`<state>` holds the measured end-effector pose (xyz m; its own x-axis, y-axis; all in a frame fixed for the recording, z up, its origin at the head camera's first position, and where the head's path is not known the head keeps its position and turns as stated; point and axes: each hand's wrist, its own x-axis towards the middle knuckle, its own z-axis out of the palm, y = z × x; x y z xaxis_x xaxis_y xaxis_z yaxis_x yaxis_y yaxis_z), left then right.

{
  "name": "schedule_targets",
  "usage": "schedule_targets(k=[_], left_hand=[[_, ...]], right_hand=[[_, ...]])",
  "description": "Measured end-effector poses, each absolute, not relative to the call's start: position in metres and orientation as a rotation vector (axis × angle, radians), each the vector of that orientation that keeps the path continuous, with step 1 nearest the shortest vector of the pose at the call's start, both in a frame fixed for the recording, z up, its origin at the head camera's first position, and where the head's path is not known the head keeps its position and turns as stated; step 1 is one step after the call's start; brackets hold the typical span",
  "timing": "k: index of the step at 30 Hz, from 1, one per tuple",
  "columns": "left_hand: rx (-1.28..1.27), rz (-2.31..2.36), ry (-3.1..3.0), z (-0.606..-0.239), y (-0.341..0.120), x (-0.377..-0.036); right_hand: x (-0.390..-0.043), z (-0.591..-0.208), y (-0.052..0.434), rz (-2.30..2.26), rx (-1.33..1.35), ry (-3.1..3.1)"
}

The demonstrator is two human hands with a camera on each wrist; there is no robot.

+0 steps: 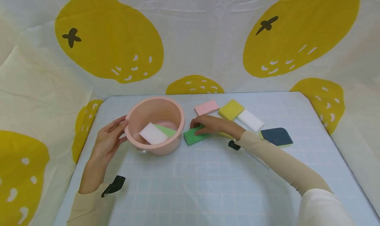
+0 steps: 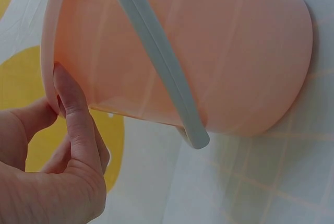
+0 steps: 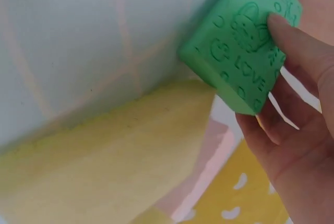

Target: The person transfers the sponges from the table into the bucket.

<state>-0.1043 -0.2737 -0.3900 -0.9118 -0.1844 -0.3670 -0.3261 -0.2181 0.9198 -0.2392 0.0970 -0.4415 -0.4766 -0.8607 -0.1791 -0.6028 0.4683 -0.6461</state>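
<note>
A pink bucket (image 1: 155, 111) stands at the left of the table, with a white sponge (image 1: 152, 133) and a light green sponge (image 1: 167, 130) inside. My left hand (image 1: 105, 143) pinches its rim on the left, thumb and fingers on either side; its pale grey handle (image 2: 162, 62) hangs against the outer wall. To the right of the bucket, my right hand (image 1: 212, 124) grips a green sponge (image 3: 235, 46) embossed with animal figures and the word LOVE. The thumb lies on the patterned face, the fingers behind it.
Behind and right of my right hand lie a pink sponge (image 1: 206, 107), a yellow sponge (image 1: 231, 109) and a white sponge (image 1: 250, 120). Farther right is a dark blue sponge (image 1: 276, 136) with a yellow underside. A pale yellow sponge (image 3: 115, 156) sits partly under my right wrist.
</note>
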Motion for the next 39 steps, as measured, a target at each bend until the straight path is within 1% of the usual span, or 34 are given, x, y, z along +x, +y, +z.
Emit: schedule_targets(k=[7,10,28,36,39], left_hand=[[-0.633,2.287,1.919,-0.389,-0.272,-0.104],[-0.634,2.289,1.920,-0.390,-0.272,-0.104],[-0.674,2.270,1.935,-0.390,-0.271,-0.103],[-0.564,2.357,1.911,-0.393,-0.272,-0.102],[-0.560,2.361,1.913,-0.393,-0.272,-0.102]], right_hand=[[-0.233,-0.425,0.104,-0.609,-1.383,2.215],[-0.232,-0.421,0.106,-0.622,-1.401,2.198],[-0.226,-0.390,0.142,-0.986,-1.197,2.090],[-0.224,-0.376,0.152,-1.058,-1.128,2.080],[-0.225,-0.372,0.154,-1.094,-1.117,2.069]])
